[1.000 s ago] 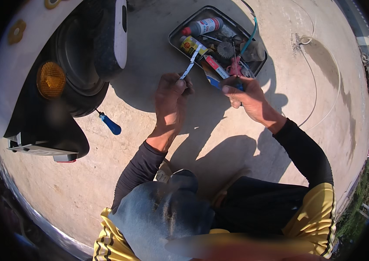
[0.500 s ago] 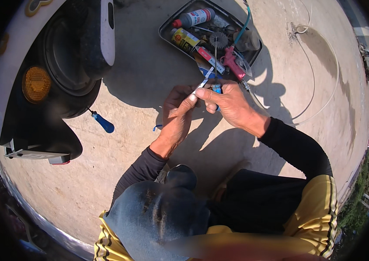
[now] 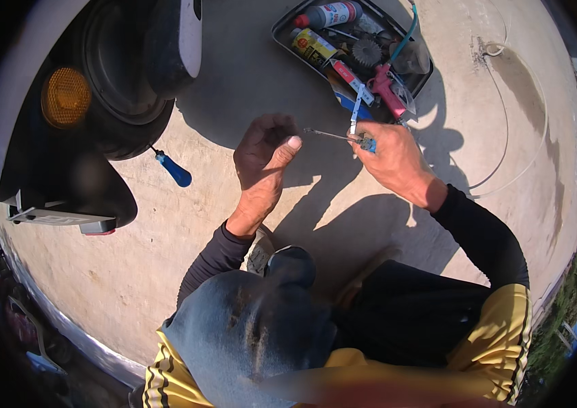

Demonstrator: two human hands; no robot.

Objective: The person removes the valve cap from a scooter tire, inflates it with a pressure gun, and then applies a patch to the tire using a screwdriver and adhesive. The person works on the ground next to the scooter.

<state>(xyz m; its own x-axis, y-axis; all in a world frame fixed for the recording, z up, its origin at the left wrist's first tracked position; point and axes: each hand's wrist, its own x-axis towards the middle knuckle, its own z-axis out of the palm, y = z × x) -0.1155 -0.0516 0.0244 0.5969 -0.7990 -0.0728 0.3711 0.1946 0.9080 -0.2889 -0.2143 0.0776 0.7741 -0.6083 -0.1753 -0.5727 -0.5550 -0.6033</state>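
My left hand is raised with fingers loosely curled and thumb apart, nothing visible in it, just left of a thin metal shaft. My right hand grips the blue handle of that tool, its shaft pointing left, along with a white segmented strip standing up from the fingers. Beyond that hand, a black tray holds a grey red-capped bottle, a yellow can, a narrow red-and-white box, a pink air gun and a grey toothed part.
A vehicle body with an orange reflector stands at left. A blue-handled screwdriver juts from its underside. Pale hoses lie on the concrete floor at right. My denim-covered knee is below.
My hands met at the white strip half a second ago and are now apart. The strip is in my right hand, and the tool's shaft has swung from upright to pointing left.
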